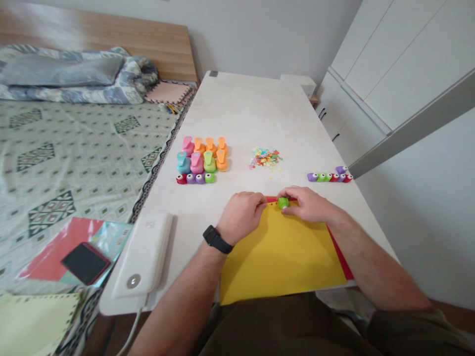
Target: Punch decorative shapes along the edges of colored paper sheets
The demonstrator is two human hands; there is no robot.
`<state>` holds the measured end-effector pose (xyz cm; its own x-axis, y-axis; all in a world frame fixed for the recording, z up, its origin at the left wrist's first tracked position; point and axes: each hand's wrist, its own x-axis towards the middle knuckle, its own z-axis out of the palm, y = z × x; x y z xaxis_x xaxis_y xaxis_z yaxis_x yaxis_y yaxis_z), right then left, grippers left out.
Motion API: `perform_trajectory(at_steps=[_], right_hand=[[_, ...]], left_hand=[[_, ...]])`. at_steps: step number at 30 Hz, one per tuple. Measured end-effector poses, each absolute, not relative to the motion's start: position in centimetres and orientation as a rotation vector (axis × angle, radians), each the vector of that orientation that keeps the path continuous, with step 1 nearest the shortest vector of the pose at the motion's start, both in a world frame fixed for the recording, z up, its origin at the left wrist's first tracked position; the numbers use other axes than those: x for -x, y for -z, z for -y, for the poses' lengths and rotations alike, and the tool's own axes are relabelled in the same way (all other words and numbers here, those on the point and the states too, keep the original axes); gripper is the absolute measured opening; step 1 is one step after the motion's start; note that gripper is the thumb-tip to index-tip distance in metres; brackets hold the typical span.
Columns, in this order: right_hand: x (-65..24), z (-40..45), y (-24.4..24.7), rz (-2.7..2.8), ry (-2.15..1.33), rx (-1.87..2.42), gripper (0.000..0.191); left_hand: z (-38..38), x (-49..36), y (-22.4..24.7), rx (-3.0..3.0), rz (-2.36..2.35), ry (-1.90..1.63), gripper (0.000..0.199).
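Observation:
A sheet of yellow paper [285, 252] lies at the table's near edge, over a red sheet [340, 257] that shows along its right side and top. My right hand [308, 203] is closed round a small green craft punch [283, 202] at the paper's far edge. Left of the punch, a few small marks in a row show along that edge. My left hand [243, 211], with a black watch on the wrist, pinches the far edge of the paper near its left corner. Beyond the hands lies a heap of colourful paper cutouts [266, 157].
Larger craft punches [196, 163] stand in rows at left, with small ones [200, 179] in front. More small punches [328, 177] line up at right. A white lamp-like device [143, 257] with a cable occupies the left corner. A phone [85, 263] rests on the bed.

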<state>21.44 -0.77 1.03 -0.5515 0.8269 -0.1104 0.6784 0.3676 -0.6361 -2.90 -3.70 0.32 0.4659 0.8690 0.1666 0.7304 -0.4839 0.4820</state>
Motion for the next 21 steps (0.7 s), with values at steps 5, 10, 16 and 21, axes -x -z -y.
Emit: perform_trajectory(at_steps=[5, 10, 16, 21], right_hand=[[-21.21, 0.78, -1.24, 2.406, -0.944, 1.359, 0.027], [-21.19, 0.75, -1.3, 2.435, -0.904, 1.369, 0.028], [-21.18, 0.86, -1.28, 2.426, -0.863, 1.367, 0.029], [-21.08, 1.04, -1.05, 2.409, -0.861, 1.361, 0.03]], left_hand=[[3.8, 2.93, -0.41, -2.38, -1.354, -0.558, 0.016], [3.76, 2.89, -0.45, -2.389, -1.356, -0.543, 0.016], [3.76, 2.94, -0.48, -2.392, -1.356, -0.546, 0.016], [3.82, 2.96, -0.57, -2.398, -1.36, -0.527, 0.016]])
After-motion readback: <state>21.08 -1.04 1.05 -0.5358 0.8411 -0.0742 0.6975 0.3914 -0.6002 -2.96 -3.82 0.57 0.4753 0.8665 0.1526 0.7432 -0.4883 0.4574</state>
